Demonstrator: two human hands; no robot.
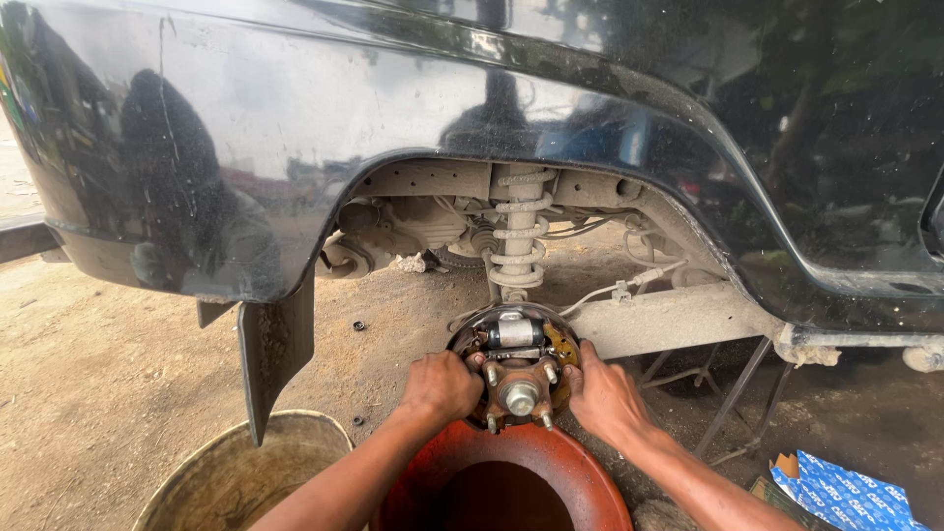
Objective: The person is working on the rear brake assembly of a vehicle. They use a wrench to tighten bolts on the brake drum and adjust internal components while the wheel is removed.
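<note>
At the centre of the frame the brake assembly (518, 366) sits exposed under the wheel arch (551, 147), wheel and drum already off. The left hand (442, 385) grips its left edge, fingers curled on the shoe; the right hand (602, 393) clasps the right edge. Springs and shoes remain mounted. A rust-red drum (580, 472) lies below.

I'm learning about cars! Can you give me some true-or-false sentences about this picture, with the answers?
1. Both hands touch the brake hub. True: the left hand and right hand grip its sides.
2. The wheel is on. False: it is off and the hub is bare.
3. A coil spring stands above the hub. True.
4. The drum below the hands is blue. False: it is rusty red.
5. A bucket sits at lower left. True.
</note>
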